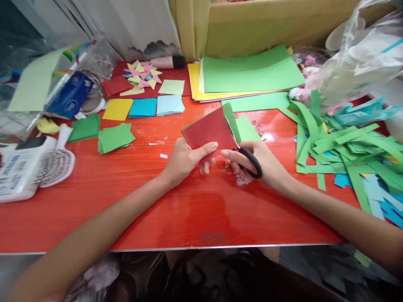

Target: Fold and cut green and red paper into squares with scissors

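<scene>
My left hand (190,157) pinches a red paper square (208,132), thumb on top and fingers beneath. Green paper (231,119) lies behind the red square and sticks out past its right edge. In my right hand (252,161) is a pair of scissors (254,162) with black handles. Its blades run along the right edge of the red square, between it and the green strip, and are mostly hidden by the paper. Both hands are just above the red table, close together. Under them a light green sheet (247,128) lies on the table.
Green paper strips (343,147) pile up at the right. Large green sheets (252,71) lie at the back. Small stacks of green squares (116,137), yellow squares (118,109) and blue squares (142,108) sit at the left, near paper stars (143,74), a hairbrush (58,163) and a white bottle (25,172).
</scene>
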Available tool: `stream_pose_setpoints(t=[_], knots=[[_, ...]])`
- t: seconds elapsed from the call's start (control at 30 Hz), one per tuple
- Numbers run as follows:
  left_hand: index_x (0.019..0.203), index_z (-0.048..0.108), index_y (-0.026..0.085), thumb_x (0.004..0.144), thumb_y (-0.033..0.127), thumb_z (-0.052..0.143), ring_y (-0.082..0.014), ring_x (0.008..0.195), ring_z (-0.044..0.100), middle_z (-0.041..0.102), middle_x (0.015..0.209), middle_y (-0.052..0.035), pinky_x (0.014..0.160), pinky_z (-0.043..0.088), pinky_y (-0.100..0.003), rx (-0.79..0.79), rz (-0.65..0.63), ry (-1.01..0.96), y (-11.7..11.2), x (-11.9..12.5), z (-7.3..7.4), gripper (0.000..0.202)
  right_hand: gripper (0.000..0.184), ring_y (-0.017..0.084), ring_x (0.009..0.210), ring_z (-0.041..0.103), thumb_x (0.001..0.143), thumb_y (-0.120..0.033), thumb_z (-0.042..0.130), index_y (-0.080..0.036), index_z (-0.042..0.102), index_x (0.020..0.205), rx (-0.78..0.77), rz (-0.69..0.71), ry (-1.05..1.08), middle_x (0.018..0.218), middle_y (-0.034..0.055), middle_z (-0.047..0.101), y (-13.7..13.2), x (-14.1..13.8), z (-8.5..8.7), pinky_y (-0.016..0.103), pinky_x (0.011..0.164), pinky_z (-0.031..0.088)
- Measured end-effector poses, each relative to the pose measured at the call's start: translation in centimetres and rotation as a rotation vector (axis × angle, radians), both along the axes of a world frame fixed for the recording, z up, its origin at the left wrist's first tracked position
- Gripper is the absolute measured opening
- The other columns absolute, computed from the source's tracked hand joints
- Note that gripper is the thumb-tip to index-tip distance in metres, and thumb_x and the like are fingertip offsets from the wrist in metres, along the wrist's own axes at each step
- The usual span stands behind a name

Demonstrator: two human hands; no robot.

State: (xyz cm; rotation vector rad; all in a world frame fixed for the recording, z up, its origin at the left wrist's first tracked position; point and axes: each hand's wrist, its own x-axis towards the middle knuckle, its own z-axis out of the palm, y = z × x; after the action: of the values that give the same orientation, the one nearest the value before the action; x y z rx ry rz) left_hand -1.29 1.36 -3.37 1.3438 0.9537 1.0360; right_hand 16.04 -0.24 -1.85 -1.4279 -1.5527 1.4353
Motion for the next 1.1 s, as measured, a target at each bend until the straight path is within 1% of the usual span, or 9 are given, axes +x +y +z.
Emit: stream_pose_setpoints(t=[0.17,0.27,0.37,0.47,0.63,0.77,0.9,1.1], knots=[[0.061,0.056,0.013,0.078,0.03,0.063,-0.008,0.033,0.051,0.057,0.051,0.001,0.031,0.038,-0.019,0.006,-0.006,-0.014,0.08,0.0,-0.01,0.025,0.046,0.007,0.035,0.045,0.069,-0.056,0.067,-0.019,0.045,0.057,-0.026,-0.033,0.051,0.047,-0.0027,0.049,-0.14,-0.19,-0.14,0.021,0.032,0.032],[0.062,0.056,0.012,0.079,0.03,0.062,-0.0079,0.032,0.051,0.057,0.051,0.0017,0.031,0.039,-0.018,0.01,-0.018,-0.012,0.12,-0.04,-0.04,0.025,0.047,0.007,0.034,0.045,0.07,-0.059,0.065,-0.018,0.046,0.055,-0.041,-0.027,0.032,0.045,-0.0021,0.049,-0.08,-0.19,-0.22,0.021,0.032,0.031],[0.062,0.056,0.012,0.079,0.029,0.062,-0.008,0.032,0.05,0.057,0.05,0.0021,0.031,0.039,-0.019,0.012,-0.039,-0.007,0.06,-0.03,-0.06,0.025,0.05,0.006,0.033,0.044,0.071,-0.061,0.062,-0.017,0.048,0.053,-0.014,-0.02,-0.013,0.042,-0.002,0.047,0.02,-0.1,-0.31,0.02,0.033,0.031],[0.062,0.056,0.013,0.079,0.031,0.062,-0.0075,0.032,0.05,0.056,0.049,0.0023,0.032,0.039,-0.018,0.003,-0.034,0.009,-0.07,0.05,-0.05,0.026,0.05,0.006,0.035,0.044,0.069,-0.061,0.064,-0.016,0.049,0.052,0.025,-0.036,-0.034,0.045,-0.0007,0.05,0.02,-0.09,-0.4,0.02,0.033,0.031],[0.062,0.056,0.013,0.079,0.031,0.062,-0.0074,0.033,0.051,0.057,0.051,0.0021,0.032,0.039,-0.018,-0.001,-0.028,-0.001,-0.18,0.11,-0.11,0.026,0.049,0.007,0.034,0.045,0.066,-0.061,0.066,-0.018,0.047,0.052,0.02,-0.064,0.008,0.046,-0.001,0.05,-0.18,-0.26,-0.45,0.021,0.032,0.032],[0.062,0.056,0.013,0.079,0.032,0.062,-0.007,0.033,0.05,0.057,0.051,0.0023,0.032,0.039,-0.017,-0.007,-0.03,0.009,-0.12,0.05,-0.1,0.026,0.05,0.007,0.034,0.045,0.068,-0.062,0.064,-0.018,0.048,0.051,-0.001,-0.037,0.004,0.044,-0.0007,0.05,-0.05,-0.16,-0.46,0.02,0.032,0.032],[0.061,0.055,0.013,0.079,0.03,0.062,-0.0072,0.032,0.05,0.057,0.051,0.0021,0.032,0.039,-0.018,0.004,-0.052,0.003,-0.14,0.04,-0.09,0.026,0.053,0.006,0.033,0.043,0.073,-0.063,0.059,-0.016,0.049,0.05,0.011,0.001,-0.022,0.04,-0.0016,0.046,0.19,0.06,-0.46,0.02,0.034,0.032],[0.062,0.055,0.013,0.08,0.031,0.062,-0.0072,0.032,0.049,0.056,0.048,0.0025,0.033,0.039,-0.019,-0.004,-0.032,0.022,-0.13,0.08,-0.19,0.026,0.05,0.006,0.036,0.044,0.07,-0.061,0.063,-0.017,0.048,0.052,0.048,-0.027,-0.02,0.045,-0.0013,0.05,0.07,0.01,-0.36,0.019,0.035,0.031]])
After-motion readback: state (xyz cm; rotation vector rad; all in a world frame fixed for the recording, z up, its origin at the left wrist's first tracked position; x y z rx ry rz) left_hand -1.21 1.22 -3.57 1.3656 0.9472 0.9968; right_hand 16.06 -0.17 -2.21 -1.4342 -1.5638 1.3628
